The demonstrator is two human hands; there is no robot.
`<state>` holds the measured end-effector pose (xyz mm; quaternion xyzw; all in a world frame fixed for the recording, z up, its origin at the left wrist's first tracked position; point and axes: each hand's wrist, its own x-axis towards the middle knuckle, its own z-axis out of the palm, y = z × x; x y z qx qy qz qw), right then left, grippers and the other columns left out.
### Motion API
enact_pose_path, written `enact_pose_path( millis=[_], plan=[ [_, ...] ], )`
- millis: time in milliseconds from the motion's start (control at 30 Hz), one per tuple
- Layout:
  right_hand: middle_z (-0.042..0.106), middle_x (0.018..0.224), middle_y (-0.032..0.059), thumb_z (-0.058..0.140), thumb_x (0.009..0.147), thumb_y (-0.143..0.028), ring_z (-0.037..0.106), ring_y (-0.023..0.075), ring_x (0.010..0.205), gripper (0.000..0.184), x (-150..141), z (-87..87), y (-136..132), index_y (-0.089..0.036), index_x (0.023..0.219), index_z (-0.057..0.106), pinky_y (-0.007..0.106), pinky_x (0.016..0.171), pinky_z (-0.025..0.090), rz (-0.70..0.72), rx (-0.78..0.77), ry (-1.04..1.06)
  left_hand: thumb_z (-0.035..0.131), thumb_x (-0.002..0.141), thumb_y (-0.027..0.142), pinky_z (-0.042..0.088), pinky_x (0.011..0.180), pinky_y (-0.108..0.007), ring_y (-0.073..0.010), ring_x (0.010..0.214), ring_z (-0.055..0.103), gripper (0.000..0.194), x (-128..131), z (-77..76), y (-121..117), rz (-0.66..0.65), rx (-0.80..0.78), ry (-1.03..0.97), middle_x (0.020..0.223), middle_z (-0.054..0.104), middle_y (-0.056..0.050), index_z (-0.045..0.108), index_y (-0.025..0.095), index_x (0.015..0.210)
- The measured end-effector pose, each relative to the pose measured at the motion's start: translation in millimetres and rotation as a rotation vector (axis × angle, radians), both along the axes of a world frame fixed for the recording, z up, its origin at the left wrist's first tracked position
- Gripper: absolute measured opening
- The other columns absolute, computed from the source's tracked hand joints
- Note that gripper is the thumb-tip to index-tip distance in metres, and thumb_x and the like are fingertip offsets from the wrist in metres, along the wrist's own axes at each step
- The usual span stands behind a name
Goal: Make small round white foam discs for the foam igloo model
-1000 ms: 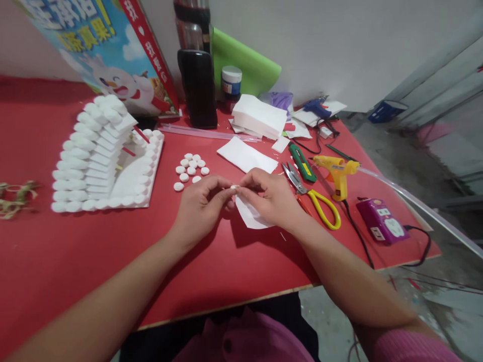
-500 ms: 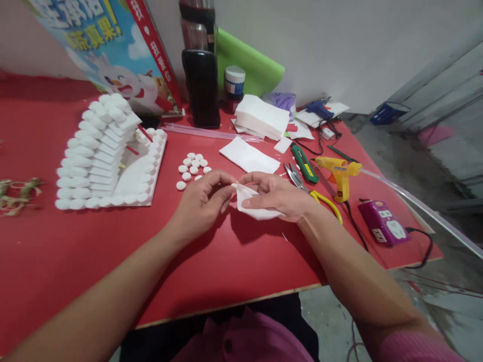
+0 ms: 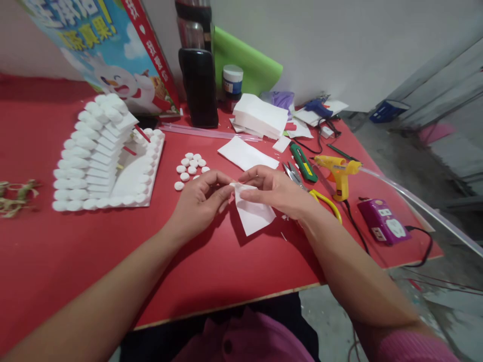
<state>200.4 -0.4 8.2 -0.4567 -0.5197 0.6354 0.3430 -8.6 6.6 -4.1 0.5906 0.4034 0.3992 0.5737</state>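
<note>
Between my hands, just above the table, is a thin white sheet (image 3: pixel 256 215) that looks like tissue paper. My left hand (image 3: pixel 207 197) pinches its upper left corner between thumb and fingers. Thumb and fingers of my right hand (image 3: pixel 273 190) are closed on the sheet's upper edge, and the rest hangs down toward me. Several white round pieces (image 3: pixel 192 163) lie in a cluster beyond my left hand. To the left stands a white model (image 3: pixel 124 188) with stepped slabs, edged with the same sort of round pieces. A folded white sheet (image 3: pixel 247 153) lies beyond my fingertips.
Right of my hands lie scissors (image 3: pixel 319 197), a green utility knife (image 3: pixel 304 161), a yellow glue gun (image 3: pixel 337 173) and a purple power socket box (image 3: pixel 385 221) with cords. Behind are a white paper stack (image 3: pixel 260 114), a black phone-like slab (image 3: pixel 198 88) and a printed box (image 3: pixel 128 60).
The white sheet has opened downward and now hangs lower as a wider square. Both hands stay close together in nearly the same place. The view has shifted slightly.
</note>
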Motion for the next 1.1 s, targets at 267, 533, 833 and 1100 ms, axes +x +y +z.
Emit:
enact_pose_path(
  millis=[267,533,833,1100],
  plan=[
    [0.055,0.067,-0.0050,0.081,0.077,-0.035,0.049,0.0117,0.060,0.028,-13,-5.3,-2,-0.021,0.079,0.057,0.025,0.055,0.035,-0.093,0.146,-0.284,0.069,0.091,0.024,0.036,0.046,-0.023,-0.0090,0.047,0.045,0.010,3,3.8,-3,0.026,-0.005,0.012,0.057,0.056,0.004,0.065,0.018,0.085],
    [0.071,0.091,0.0019,0.084,0.081,-0.038,0.063,0.0158,0.075,0.034,4,1.8,1,-0.020,0.106,0.069,0.027,0.065,0.048,0.040,0.041,-0.074,0.075,0.088,0.026,0.036,0.048,-0.023,-0.0080,0.047,0.044,0.012,1,1.3,1,-0.024,-0.054,-0.124,0.061,0.057,0.003,0.066,0.019,0.085],
    [0.074,0.110,0.0061,0.076,0.088,-0.025,0.068,0.0194,0.097,0.016,10,5.8,-3,-0.021,0.104,0.073,0.032,0.085,0.054,-0.022,0.377,-0.156,0.074,0.089,0.024,0.036,0.050,-0.023,-0.0082,0.050,0.044,0.008,0,1.3,1,-0.032,-0.046,-0.124,0.063,0.058,0.002,0.069,0.018,0.086],
    [0.073,0.087,0.0030,0.083,0.086,-0.045,0.065,0.0144,0.073,0.030,1,4.3,-2,-0.020,0.096,0.069,0.026,0.066,0.050,-0.080,0.123,-0.014,0.073,0.090,0.025,0.039,0.052,-0.024,-0.0097,0.052,0.047,0.008,-1,0.9,1,-0.034,0.015,-0.058,0.065,0.061,0.002,0.069,0.019,0.087]
  ],
)
